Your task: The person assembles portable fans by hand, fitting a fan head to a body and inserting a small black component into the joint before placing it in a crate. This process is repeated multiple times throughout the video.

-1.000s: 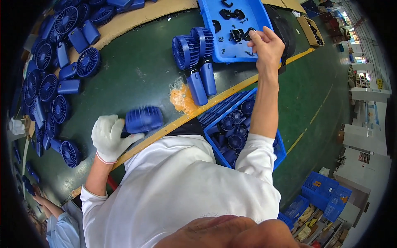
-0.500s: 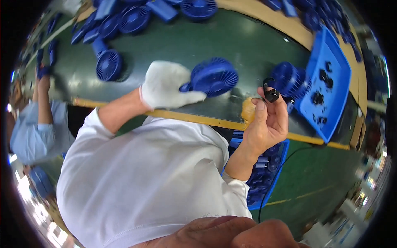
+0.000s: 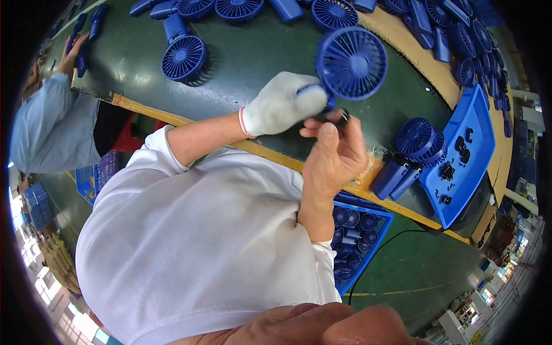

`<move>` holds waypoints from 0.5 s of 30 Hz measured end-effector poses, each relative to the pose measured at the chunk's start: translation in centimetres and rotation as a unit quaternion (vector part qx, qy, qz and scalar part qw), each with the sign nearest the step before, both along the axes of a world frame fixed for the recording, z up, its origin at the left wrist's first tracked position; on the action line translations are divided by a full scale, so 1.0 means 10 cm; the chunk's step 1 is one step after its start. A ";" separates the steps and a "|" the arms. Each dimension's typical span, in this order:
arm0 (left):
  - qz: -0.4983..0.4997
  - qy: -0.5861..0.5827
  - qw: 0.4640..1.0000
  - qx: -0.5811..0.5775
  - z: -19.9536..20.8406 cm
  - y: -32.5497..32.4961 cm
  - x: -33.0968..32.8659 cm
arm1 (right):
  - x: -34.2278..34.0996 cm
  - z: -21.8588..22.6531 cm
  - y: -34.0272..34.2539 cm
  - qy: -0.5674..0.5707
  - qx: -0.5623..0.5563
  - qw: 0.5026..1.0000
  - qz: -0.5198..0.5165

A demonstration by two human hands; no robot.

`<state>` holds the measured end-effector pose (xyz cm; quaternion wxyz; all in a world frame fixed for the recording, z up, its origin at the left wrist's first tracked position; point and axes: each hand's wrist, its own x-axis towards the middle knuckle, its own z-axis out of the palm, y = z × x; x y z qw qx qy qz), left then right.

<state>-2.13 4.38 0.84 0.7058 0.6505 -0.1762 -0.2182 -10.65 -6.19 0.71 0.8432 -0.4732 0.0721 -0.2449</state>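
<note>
My left hand [image 3: 282, 103], in a white glove, is closed around the handle of a blue handheld fan [image 3: 352, 63], whose round grille points away from me over the table. My bare right hand [image 3: 336, 146] is close beside it, fingertips pinching a small black part [image 3: 339, 119] at the handle's lower end. Whether that part touches the handle is hard to tell, since fingers cover it. Two more fans [image 3: 417, 141] lie together to the right of my right hand, handles toward the table edge.
A blue tray [image 3: 480, 132] with black parts stands at the right. Another fan [image 3: 184, 57] lies at the left; several more line the far side by a cardboard strip [image 3: 397, 52]. Below the yellow table edge sits a blue crate [image 3: 376, 230] of fans. A co-worker's sleeve [image 3: 49, 115] shows far left.
My right hand has brought the black part leftward to the fan in my left hand. The fan has turned, its grille swinging farther from me. The whole view has shifted.
</note>
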 end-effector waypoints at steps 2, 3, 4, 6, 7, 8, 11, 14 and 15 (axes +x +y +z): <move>-0.028 -0.037 0.995 0.087 0.05 0.00 0.01 | 0.03 -0.11 -0.01 0.002 -0.087 0.995 -0.038; -0.020 -0.100 0.987 0.120 0.09 0.00 0.02 | 0.04 -0.19 -0.03 0.019 -0.114 0.992 -0.045; -0.013 -0.162 0.975 0.152 0.12 -0.01 0.01 | 0.04 -0.24 -0.04 0.021 -0.115 0.992 -0.043; -0.015 -0.198 0.961 0.195 0.05 -0.02 0.05 | 0.04 -0.29 -0.05 0.052 -0.121 0.991 -0.028; -0.010 -0.188 0.959 0.210 0.04 -0.01 0.05 | 0.04 -0.30 -0.05 0.057 -0.126 0.990 -0.020; -0.005 -0.179 0.958 0.225 0.03 -0.02 0.05 | 0.04 -0.33 -0.06 0.058 -0.126 0.990 -0.018; 0.025 -0.213 0.952 0.218 -0.08 -0.05 0.05 | 0.08 -0.40 -0.09 0.076 -0.090 0.992 -0.036; 0.043 -0.215 0.953 0.211 -0.09 -0.04 0.04 | 0.14 -0.37 -0.06 0.067 -0.066 0.995 -0.028; 0.042 -0.202 0.955 0.213 -0.08 -0.05 0.04 | 0.15 -0.40 -0.07 0.059 -0.067 0.996 -0.024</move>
